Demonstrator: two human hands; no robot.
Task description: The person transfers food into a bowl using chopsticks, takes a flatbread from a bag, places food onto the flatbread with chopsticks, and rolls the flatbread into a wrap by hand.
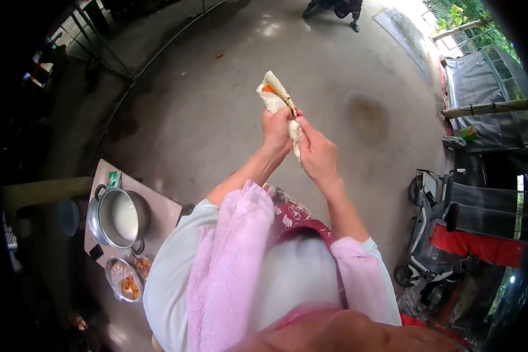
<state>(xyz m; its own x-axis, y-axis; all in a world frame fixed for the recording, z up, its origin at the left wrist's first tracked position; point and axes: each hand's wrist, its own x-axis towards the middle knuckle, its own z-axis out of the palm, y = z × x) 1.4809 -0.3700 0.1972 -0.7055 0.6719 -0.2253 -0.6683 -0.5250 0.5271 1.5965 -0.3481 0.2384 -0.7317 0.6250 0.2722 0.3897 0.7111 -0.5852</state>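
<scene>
A rolled flatbread wrap (274, 98) with an orange filling showing at its upper end is held out in front of my body. My left hand (277, 128) is closed round its middle, the thumb lying across the roll. Lower on the wrap, my right hand (318, 151) grips it from the right side, with its fingers up against the left hand. The wrap tilts, its wider end pointing up and to the left and its narrow end down between my hands. Part of the roll is hidden behind my fingers.
At lower left, a small table (164, 206) bears a metal pot (139, 214) with whitish contents. Beside it are plastic-covered bowls (123, 280) of orange food and a green packet (114, 179). A scooter (425, 226) stands at right. Concrete floor (217, 111) spreads ahead; a person's leg (355, 17) shows far off.
</scene>
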